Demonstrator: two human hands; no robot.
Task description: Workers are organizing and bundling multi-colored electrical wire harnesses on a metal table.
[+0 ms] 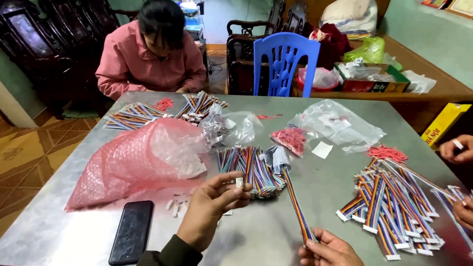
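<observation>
My left hand (214, 202) pinches a small white connector (239, 182) between thumb and fingers, right beside a heap of rainbow ribbon cables (253, 169). My right hand (335, 257) grips the near end of one long rainbow ribbon cable (296, 203) that runs up the grey table (263, 242) toward the heap. A few loose white connectors (177, 205) lie by my left wrist.
A pink bubble-wrap bag (132, 162) and a black phone (132, 231) lie at left. Finished cables (392, 203) pile at right beside another person's hands (470, 150). A person in pink (148, 58) sits across. Clear plastic bags (336, 125), red parts (291, 138), blue chair (282, 62).
</observation>
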